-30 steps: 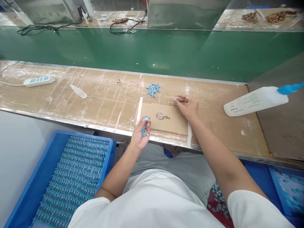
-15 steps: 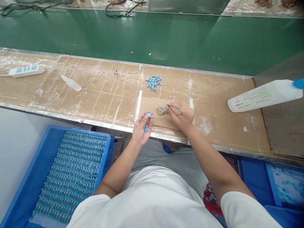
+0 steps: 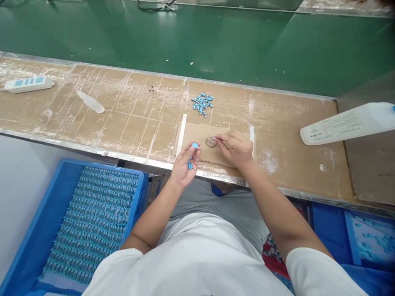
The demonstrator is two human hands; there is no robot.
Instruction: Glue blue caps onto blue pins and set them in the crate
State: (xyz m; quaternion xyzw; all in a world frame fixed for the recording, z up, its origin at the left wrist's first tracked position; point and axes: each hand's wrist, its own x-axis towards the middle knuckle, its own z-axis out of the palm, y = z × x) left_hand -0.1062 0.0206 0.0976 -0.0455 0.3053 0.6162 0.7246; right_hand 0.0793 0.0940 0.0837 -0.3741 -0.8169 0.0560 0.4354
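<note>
My left hand (image 3: 186, 164) is closed around several small round blue discs. One blue disc (image 3: 195, 146) is pinched at the thumb and fingertip, and others show in the palm. My right hand (image 3: 236, 149) pinches a small piece, mostly hidden by the fingertips, at the rim of a small clear cup (image 3: 211, 141). The cup stands on a flat cardboard piece (image 3: 197, 130) taped to the bench. Behind the cardboard lies a pile of small blue pieces (image 3: 203, 104) with metallic-looking ends.
A large white bottle (image 3: 345, 124) leans at the right, by a side panel. On the left lie a clear pointed squeeze bottle (image 3: 91, 102) and a white power strip (image 3: 29, 84). A blue tray (image 3: 63, 172) below left holds rows of blue pieces; more blue bins (image 3: 331, 230) sit below right.
My right hand has come from beside the blue pile, left and toward me, to the clear cup. My left hand stays near the cardboard with its discs. The view has tilted down.
</note>
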